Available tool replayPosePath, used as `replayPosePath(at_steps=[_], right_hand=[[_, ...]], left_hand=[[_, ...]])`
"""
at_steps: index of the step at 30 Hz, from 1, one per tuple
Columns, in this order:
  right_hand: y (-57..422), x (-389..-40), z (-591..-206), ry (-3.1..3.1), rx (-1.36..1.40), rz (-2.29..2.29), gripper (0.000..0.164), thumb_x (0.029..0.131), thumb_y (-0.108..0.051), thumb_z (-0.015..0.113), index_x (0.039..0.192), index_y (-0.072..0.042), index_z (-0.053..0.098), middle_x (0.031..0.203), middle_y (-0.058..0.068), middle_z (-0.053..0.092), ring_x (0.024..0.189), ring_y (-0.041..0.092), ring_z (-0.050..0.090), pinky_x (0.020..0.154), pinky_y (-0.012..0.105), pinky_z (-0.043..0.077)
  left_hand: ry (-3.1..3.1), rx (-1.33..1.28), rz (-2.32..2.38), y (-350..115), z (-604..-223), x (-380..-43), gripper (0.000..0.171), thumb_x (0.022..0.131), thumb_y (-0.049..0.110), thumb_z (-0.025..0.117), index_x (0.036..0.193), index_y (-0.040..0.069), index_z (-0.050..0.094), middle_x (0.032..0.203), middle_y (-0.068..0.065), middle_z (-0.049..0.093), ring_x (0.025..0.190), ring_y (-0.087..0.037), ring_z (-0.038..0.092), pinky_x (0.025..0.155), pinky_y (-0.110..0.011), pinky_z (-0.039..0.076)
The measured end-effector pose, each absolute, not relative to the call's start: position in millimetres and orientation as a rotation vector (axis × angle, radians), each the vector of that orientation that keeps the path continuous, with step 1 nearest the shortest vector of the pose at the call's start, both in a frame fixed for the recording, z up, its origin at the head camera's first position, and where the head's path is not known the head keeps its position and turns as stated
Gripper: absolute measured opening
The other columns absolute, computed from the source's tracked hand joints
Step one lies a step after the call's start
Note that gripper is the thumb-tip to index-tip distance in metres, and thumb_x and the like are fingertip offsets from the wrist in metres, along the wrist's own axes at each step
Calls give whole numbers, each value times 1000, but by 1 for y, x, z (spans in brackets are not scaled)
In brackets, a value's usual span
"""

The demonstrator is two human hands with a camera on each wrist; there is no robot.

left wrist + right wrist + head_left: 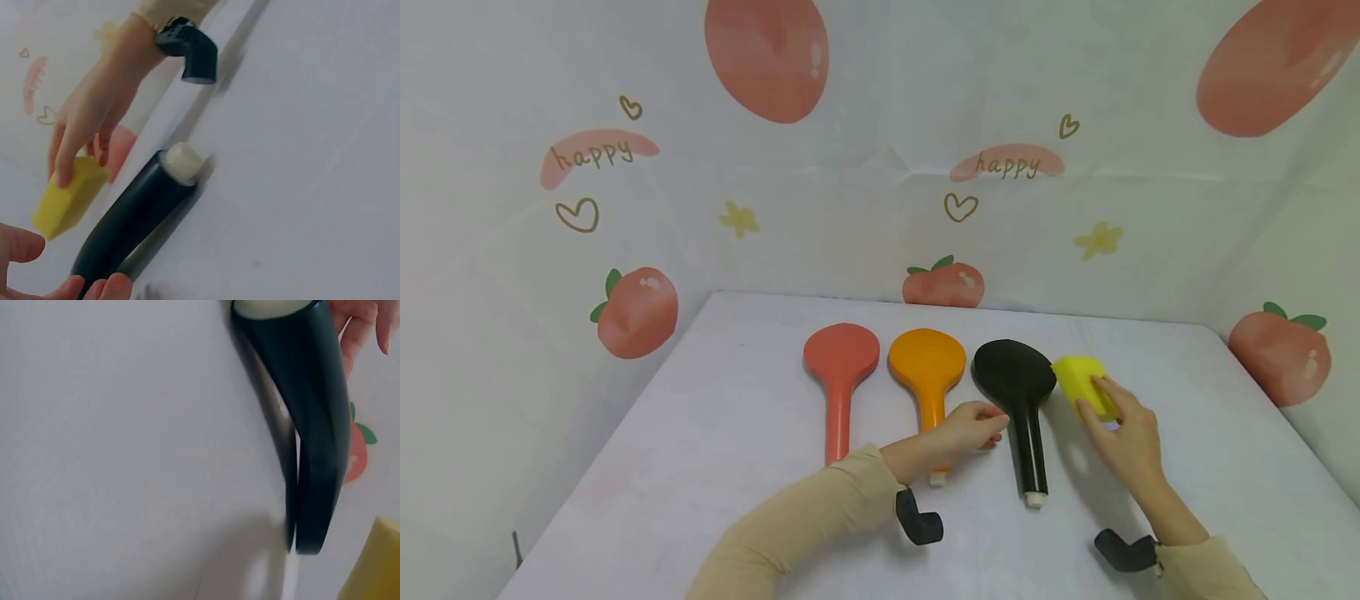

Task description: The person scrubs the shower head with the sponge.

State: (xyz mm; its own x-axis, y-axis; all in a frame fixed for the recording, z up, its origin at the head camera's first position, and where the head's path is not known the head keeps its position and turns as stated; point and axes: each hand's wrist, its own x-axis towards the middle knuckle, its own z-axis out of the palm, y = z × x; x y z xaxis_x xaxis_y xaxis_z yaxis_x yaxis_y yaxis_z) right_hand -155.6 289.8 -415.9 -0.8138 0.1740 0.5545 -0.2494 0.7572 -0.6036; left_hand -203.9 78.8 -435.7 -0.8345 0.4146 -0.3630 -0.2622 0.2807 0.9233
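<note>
My right hand [1126,432] pinches a yellow sponge-like block [1081,385] between thumb and fingers, just right of the round head of a black paddle-shaped object [1013,371]. In the left wrist view the yellow block [70,197] shows tilted under the fingertips, beyond the black handle [134,215]. My left hand [972,427] hovers beside that handle with fingers loosely bent and nothing between them. Its forearm crosses in front of an orange paddle-shaped object [927,362] and hides part of the handle. A red one [841,354] lies farther left, its handle end behind the sleeve.
All three paddle-shaped objects lie in a row on a white table [715,400], handles toward me. A white cloth backdrop [835,192] with printed fruit and hearts rises behind the table. Each wrist carries a black camera mount, left [917,518] and right [1126,552].
</note>
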Motion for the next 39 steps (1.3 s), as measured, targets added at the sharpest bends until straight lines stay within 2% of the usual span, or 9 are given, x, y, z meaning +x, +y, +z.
replayPosePath(at_steps=[3, 11, 19, 26, 30, 36, 39], right_hand=[[295, -156, -420, -2355, 34, 909, 41, 77, 0, 68, 116, 8, 59, 118, 33, 57, 100, 48, 56, 70, -8, 24], [299, -155, -424, -2393, -23, 892, 40, 79, -3, 66, 117, 8, 58, 120, 33, 56, 101, 48, 56, 70, -8, 22], [300, -153, -423, -2382, -28, 921, 40, 79, -2, 66, 116, 9, 58, 119, 34, 56, 103, 50, 55, 71, -8, 23], [300, -154, -423, -2390, -44, 930, 40, 79, -2, 66, 117, 9, 58, 119, 34, 56, 104, 49, 55, 69, -7, 23], [301, -155, -423, -2396, -47, 930, 40, 80, -3, 66, 117, 8, 58, 120, 34, 56, 105, 49, 55, 70, -7, 23], [299, -158, -420, -2383, -58, 932, 40, 80, -3, 66, 118, 7, 58, 121, 32, 56, 106, 46, 54, 69, -1, 25], [297, -161, -417, -2353, -52, 958, 41, 80, -2, 66, 118, 7, 58, 122, 32, 56, 105, 45, 54, 68, -2, 25]], left_hand=[[1953, 91, 1594, 89, -440, -196, 33, 91, 25, 59, 116, 4, 55, 89, -4, 61, 75, -12, 56, 81, -28, 56], [1868, -72, 1671, 110, -450, -193, 49, 85, 27, 69, 120, -1, 49, 100, -8, 62, 86, -17, 64, 85, -35, 55], [1831, -113, 1673, 106, -442, -195, 34, 83, 23, 71, 103, 0, 56, 89, -7, 62, 83, -18, 65, 84, -36, 56], [1740, -19, 1684, 102, -436, -198, 27, 86, 26, 68, 97, 3, 60, 83, -3, 61, 74, -14, 61, 81, -35, 57], [1753, -5, 1690, 98, -434, -195, 27, 86, 24, 67, 101, 3, 58, 86, -4, 62, 73, -13, 60, 81, -35, 57], [1796, 122, 1736, 88, -434, -191, 30, 87, 22, 66, 111, 5, 59, 103, -8, 69, 82, -15, 64, 82, -37, 57], [1789, 215, 1780, 80, -434, -192, 34, 87, 22, 66, 116, 7, 58, 109, -9, 69, 87, -16, 66, 82, -37, 57]])
